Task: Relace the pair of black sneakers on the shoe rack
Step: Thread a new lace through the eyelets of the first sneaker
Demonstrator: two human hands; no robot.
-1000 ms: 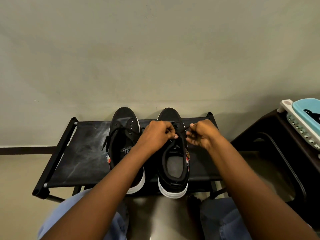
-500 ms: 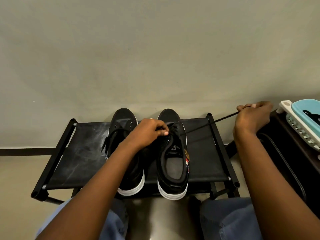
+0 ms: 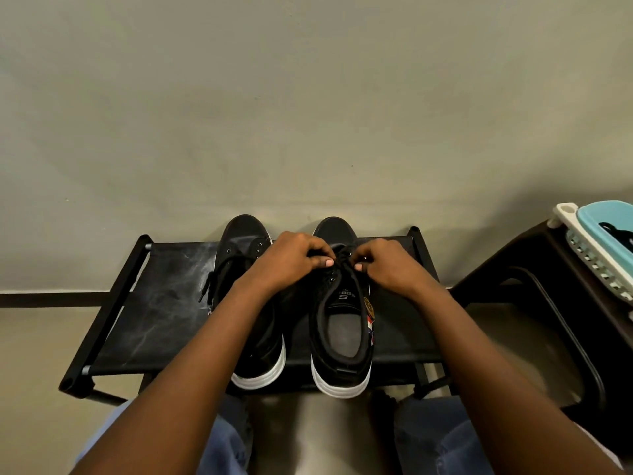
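Both hands, left hand and right hand, pinching lace over right sneaker on shoe rack; likely mid-threading, next eyelet demanding careful aim.

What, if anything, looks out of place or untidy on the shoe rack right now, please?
Only the left sneaker: its lace hangs loose over the side onto the rack, unthreaded. Both hands, left hand and right hand, work the right sneaker.

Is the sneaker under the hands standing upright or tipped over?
Upright. The right sneaker rests sole-down on the shoe rack, its opening facing up and insole visible.
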